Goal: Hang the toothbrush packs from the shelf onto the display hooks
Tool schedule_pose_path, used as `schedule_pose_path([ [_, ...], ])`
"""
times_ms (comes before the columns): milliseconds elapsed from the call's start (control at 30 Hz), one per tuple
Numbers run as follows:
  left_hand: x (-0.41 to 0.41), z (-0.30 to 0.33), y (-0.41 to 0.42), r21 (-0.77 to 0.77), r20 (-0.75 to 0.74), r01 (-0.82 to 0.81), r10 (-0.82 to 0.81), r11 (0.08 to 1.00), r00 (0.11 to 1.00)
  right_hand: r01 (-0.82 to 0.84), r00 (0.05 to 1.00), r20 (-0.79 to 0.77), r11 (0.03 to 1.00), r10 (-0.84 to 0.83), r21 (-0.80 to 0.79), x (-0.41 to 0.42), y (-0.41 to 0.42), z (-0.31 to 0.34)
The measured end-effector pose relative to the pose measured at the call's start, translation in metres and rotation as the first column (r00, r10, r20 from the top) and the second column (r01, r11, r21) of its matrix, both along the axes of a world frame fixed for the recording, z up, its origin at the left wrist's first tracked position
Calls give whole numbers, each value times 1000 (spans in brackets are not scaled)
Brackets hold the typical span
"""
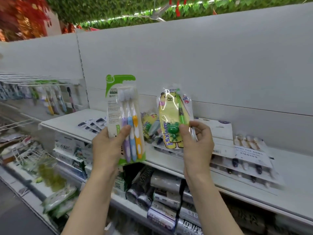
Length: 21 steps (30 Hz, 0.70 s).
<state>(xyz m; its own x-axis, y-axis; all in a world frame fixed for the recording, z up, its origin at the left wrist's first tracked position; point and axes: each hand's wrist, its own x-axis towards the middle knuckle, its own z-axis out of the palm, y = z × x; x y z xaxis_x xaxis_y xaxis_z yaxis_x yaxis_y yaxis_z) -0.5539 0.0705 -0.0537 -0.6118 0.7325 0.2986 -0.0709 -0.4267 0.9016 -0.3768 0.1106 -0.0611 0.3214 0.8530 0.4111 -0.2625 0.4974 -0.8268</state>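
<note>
My left hand grips a green-and-white pack of three toothbrushes with purple, blue and orange handles, held upright above the shelf. In my right hand I pinch the lower edge of a clear pack with a yellow bear card, a green toothbrush and a green frog. Both packs are raised in front of the white back panel. More toothbrush packs lie flat on the white shelf. Display hooks with hanging toothbrush packs stand at the far left, blurred.
Another yellow bear pack lies on the shelf between my hands. Dark-printed flat packs lie to the left of it. Below the shelf sit boxes and rolls. Lower wire hooks jut out at the left.
</note>
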Motion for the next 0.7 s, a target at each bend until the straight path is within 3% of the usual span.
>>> schedule_pose_path([
  [267, -100, -20, -43, -25, -11, -6, 6, 1000, 1000, -136, 989, 43, 990, 138, -45, -96, -29, 3],
  [700, -391, -53, -139, -45, -23, -60, 59, 997, 998, -299, 939, 129, 943, 318, -146, -404, -100, -41],
])
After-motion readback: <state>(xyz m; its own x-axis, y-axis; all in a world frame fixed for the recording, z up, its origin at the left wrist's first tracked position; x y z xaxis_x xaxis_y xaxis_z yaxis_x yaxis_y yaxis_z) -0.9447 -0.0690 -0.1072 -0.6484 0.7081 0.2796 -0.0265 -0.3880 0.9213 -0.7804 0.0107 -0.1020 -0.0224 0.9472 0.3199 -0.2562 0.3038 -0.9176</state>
